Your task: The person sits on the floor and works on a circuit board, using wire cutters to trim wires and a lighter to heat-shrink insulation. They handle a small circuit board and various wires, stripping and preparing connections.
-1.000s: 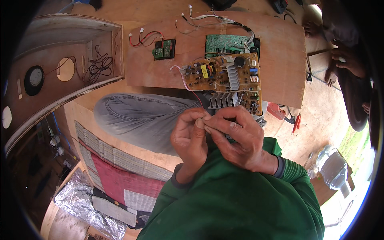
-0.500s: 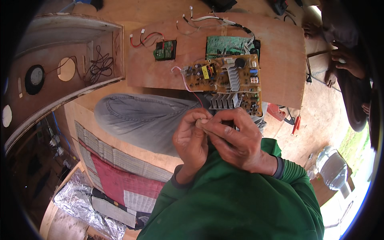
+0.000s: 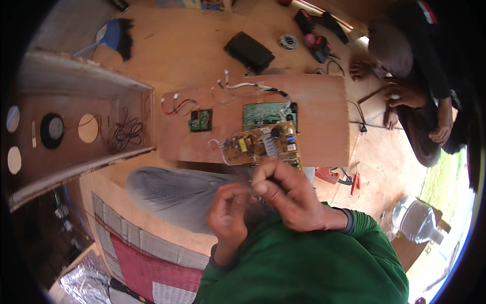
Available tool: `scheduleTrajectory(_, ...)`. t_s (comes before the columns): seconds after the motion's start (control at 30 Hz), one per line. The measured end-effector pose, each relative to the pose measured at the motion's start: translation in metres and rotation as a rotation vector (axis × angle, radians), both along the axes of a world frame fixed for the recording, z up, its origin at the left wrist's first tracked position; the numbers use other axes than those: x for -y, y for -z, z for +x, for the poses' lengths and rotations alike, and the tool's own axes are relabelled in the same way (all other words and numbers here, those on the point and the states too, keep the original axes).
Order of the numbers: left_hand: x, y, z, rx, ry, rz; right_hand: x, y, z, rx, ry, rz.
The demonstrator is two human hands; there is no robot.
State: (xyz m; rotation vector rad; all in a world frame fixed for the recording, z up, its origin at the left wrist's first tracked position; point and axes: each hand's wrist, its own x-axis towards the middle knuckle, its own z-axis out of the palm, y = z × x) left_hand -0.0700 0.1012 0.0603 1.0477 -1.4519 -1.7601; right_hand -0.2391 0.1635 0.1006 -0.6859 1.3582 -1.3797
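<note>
Because the brown circuit board with silver heat sinks (image 3: 260, 145) is set askew over the near edge of the flat reddish-brown wooden panel (image 3: 324, 121), it could be tipped or dragged if its thin pink-and-white lead (image 3: 218, 143) were tugged too hard. The lead might also be torn from its connection by such a pull, and small parts could be bent if the board were knocked by the knuckles. Scraping could be caused at the green circuit board (image 3: 263, 114), by which the brown one is partly overlapped in view; whether the two are touching cannot be told. The brown board is placed just beyond the fingers, its near side partly hidden by the right hand (image 3: 289, 196). There, the thumb is pressed to the curled forefinger in a narrow pinch, though whether anything is gripped cannot be seen. The left hand (image 3: 227, 215) is curled alongside, apart from the board, its fingertips too blurred for their gap or contents to be judged.
</note>
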Motion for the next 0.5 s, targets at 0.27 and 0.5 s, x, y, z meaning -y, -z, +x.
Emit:
scheduleTrajectory(0.27,0.017,0.043,0.007,0.005,-0.038,-0.061,-0.058,0.047,-0.05,-0.854,0.768,-0.14)
scheduleTrajectory(0.5,0.044,0.043,0.008,0.086,0.258,-0.1,-0.173,0.113,-0.031,-0.667,1.223,0.25)
